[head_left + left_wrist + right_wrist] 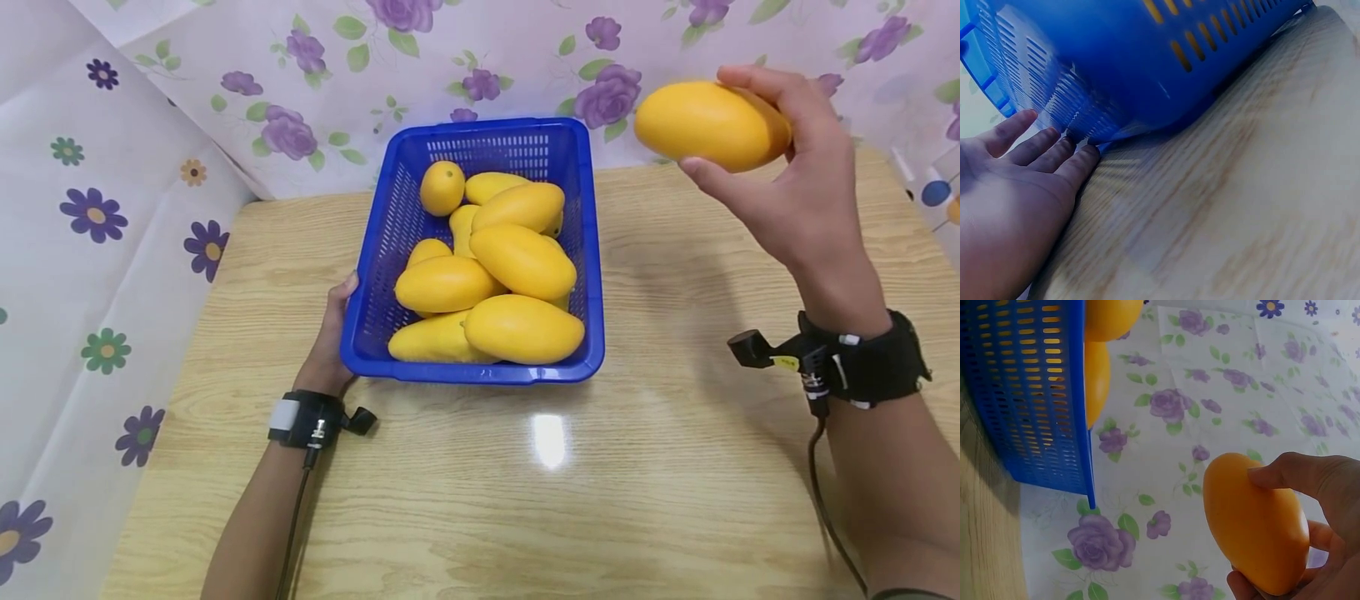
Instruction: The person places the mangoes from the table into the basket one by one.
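Observation:
Held up in the air to the right of the basket, a yellow mango [697,125] is gripped by my right hand [813,179]. In the right wrist view the thumb presses one side of the mango [1250,525] while the fingers curl round its other side. A blue plastic basket [480,372] with slotted walls stands on the table, several yellow mangoes [525,329] piled inside. My left hand [327,342] is at the basket's left side. The left wrist view has that hand [1022,187] with straight fingers, fingertips at the lower basket wall [1129,94].
The light wooden table [465,508] extends around the basket. Behind it hangs a white sheet with purple roses [288,133], and another flowered sheet [93,275] covers the left side. Each wrist wears a black strap [873,358] with a small camera and cable.

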Motion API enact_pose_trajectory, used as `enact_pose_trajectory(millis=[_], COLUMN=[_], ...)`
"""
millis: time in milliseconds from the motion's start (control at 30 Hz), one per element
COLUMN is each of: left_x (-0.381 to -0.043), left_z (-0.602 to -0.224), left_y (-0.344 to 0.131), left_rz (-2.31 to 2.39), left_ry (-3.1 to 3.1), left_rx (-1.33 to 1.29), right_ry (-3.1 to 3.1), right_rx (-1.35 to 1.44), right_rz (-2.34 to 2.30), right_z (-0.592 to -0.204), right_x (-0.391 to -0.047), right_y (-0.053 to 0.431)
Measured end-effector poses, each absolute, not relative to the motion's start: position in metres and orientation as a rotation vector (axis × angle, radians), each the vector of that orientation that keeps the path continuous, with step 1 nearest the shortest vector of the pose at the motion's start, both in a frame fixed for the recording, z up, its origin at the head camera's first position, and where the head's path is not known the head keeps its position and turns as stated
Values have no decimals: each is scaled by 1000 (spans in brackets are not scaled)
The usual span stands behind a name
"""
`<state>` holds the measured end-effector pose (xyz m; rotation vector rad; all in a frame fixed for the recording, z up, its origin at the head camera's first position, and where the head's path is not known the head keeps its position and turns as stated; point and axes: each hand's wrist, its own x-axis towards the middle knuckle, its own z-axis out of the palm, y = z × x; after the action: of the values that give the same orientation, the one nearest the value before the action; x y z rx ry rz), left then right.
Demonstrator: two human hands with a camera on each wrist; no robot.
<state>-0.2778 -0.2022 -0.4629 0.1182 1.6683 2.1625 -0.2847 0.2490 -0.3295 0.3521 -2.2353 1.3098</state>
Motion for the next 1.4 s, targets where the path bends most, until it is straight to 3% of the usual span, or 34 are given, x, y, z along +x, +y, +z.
enact_pose_trajectory(millis=[433, 1400], left_x=[-277, -274], left_z=[-462, -458], left_y=[-201, -201], left_rz=[2164, 2136], left_ry=[1674, 1707], left_rx=[97, 124], right_ry=[-2278, -2380], right_rx=[432, 541], right_rz=[1255, 1275], right_z=[-347, -337], right_x=[-294, -270], right_y=[244, 204])
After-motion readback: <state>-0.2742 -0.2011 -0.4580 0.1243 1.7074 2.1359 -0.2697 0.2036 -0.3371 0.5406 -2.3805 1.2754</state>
